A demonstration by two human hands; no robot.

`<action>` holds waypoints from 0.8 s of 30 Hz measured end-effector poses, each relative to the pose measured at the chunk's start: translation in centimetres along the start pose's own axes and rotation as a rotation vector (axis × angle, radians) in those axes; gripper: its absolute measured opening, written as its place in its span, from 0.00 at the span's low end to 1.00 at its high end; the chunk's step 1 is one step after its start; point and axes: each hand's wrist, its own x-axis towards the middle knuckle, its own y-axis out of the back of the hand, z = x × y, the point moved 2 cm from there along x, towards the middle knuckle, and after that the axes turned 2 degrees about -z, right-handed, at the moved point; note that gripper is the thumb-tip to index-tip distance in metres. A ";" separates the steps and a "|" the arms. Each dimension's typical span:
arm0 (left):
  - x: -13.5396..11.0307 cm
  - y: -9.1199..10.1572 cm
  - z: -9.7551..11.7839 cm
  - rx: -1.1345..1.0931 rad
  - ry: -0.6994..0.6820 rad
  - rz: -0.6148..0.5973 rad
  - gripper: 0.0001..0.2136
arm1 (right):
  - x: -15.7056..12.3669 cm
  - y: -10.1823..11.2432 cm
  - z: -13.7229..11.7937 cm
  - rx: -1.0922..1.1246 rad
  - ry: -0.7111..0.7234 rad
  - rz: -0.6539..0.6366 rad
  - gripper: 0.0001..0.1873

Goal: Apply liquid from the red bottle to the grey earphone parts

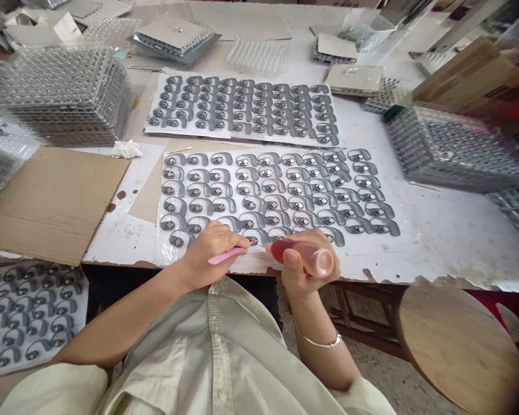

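Shirt cloth [259, 351] lies nearest to us, with a round wooden stool [454, 340] at near right and a lower sheet of grey hooked pieces [30, 311] at near left.

At the near edge of the white table [142, 236], our left hand [214, 253] pinches a pink stick [227, 255] between thumb and fingers. Our right hand [296, 279] wraps round a red bottle [300, 253], its thin tip directed left. Both tools meet near one grey piece [253, 239] in the nearest row of the near sheet [358, 245]; whether either tip touches it, we cannot tell.

We judge that work is in hand on this one piece, so the near sheet is not finished. Its pieces are all laid out in rows, many with bright centres; which of them are done and which are left, we cannot tell.

Left of the sheet lie a cardboard piece [56, 196] and a crumpled tissue [127, 149]; a cotton swab [179, 150] rests by its far left corner.

Beyond, the far sheet [191, 125] is set with similar pieces, their centres duller, and neither hand is at it. Tray stacks stand far left [64, 86] and right [454, 144].
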 end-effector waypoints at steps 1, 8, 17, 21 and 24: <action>0.0 0.0 0.0 -0.003 0.004 0.000 0.05 | 0.0 0.0 0.0 0.000 -0.003 0.002 0.09; 0.0 -0.1 -0.3 -0.022 0.032 0.003 0.06 | 0.1 -0.1 0.0 0.011 0.004 0.003 0.09; 0.2 0.1 -0.5 -0.073 0.075 -0.002 0.05 | -0.1 -0.1 0.0 0.025 0.006 -0.020 0.10; 0.2 0.2 -0.6 -0.079 0.116 -0.014 0.05 | 0.0 -0.1 -0.1 -0.019 0.014 -0.046 0.10; 0.3 0.3 -0.6 -0.095 0.143 -0.020 0.05 | 0.0 -0.2 -0.1 -0.037 0.013 -0.067 0.11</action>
